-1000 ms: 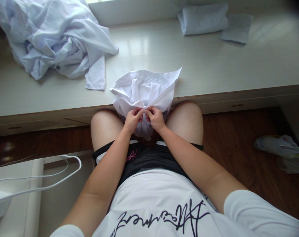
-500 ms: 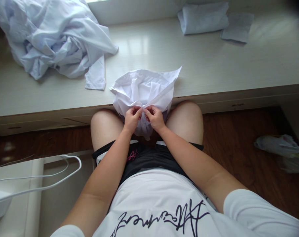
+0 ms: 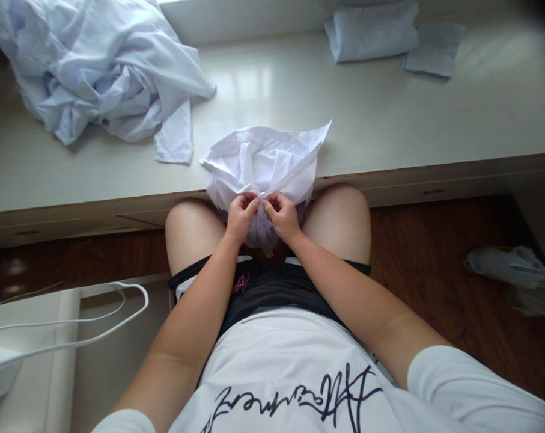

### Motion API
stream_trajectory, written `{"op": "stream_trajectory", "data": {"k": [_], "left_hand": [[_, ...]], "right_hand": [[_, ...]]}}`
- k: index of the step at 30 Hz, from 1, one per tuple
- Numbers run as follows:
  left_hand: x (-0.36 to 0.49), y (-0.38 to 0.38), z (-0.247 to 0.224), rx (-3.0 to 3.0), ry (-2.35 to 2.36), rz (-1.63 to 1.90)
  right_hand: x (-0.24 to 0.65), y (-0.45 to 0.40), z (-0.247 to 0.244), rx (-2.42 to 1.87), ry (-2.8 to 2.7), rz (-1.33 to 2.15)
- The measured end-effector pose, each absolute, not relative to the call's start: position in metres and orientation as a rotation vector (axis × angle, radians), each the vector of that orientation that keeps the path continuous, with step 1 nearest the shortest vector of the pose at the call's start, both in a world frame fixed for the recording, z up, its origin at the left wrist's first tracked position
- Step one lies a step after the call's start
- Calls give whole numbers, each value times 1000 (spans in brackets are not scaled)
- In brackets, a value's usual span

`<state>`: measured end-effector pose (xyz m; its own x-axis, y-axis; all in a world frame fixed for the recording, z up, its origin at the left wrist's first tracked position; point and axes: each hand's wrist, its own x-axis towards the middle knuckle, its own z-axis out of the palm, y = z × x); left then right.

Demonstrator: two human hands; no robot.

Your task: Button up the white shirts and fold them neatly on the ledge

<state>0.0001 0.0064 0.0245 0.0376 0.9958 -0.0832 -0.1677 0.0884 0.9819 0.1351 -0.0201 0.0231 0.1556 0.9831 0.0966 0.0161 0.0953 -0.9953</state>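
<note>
A white shirt-like garment spreads over the front edge of the pale ledge and hangs down between my knees. My left hand pinches its near edge between thumb and fingers. Close beside it, my right hand pinches the same edge, the fingertips of both hands almost meeting. Whatever small detail lies between the fingertips is hidden. The far rim of the cloth stands up, with a pointed corner at the right.
White crumpled cloth is heaped on the ledge at the left. Folded white cloth and a smaller flat piece lie at the back right. A white cable loops at lower left; a plastic bag rests on the floor.
</note>
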Motion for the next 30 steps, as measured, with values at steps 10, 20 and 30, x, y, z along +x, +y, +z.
{"op": "stream_trajectory", "data": {"k": [10, 20, 30], "left_hand": [[-3, 7, 28, 1093, 1069, 1110], [1, 6, 29, 1144, 1116, 1204], [5, 0, 29, 1189, 1008, 1069]], "right_hand": [[135, -22, 24, -1240, -1132, 1040], [135, -19, 20, -1227, -1134, 1055], [134, -13, 10, -1218, -831, 1149]]}}
